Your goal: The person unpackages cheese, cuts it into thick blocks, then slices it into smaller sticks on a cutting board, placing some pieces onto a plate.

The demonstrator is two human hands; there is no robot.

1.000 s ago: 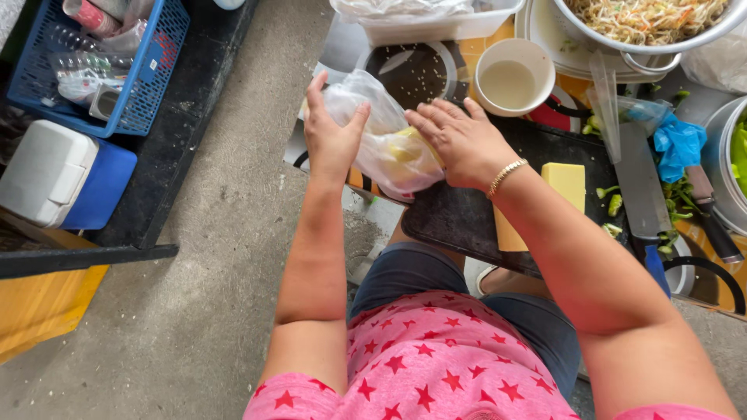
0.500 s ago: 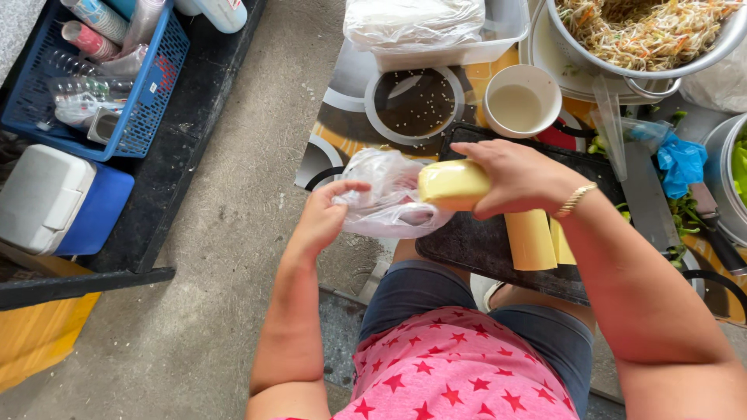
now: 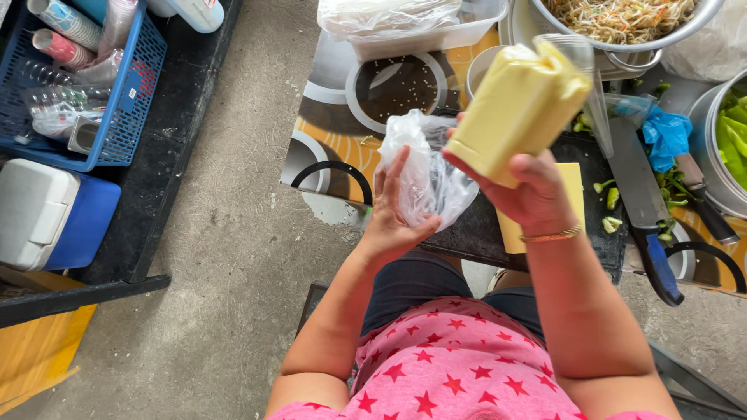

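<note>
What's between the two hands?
In the head view, only the crumpled clear bag, held by the left hand, lies before the right hand.

Block (image 3: 520,109) in right hand (image 3: 537,194), just right of bag (image 3: 424,179) in left hand (image 3: 393,222). Knife (image 3: 642,202) on table right. Bowl of noodles (image 3: 622,19) far right. Basket (image 3: 117,117) far left, cooler (image 3: 50,214) nearer.
</note>
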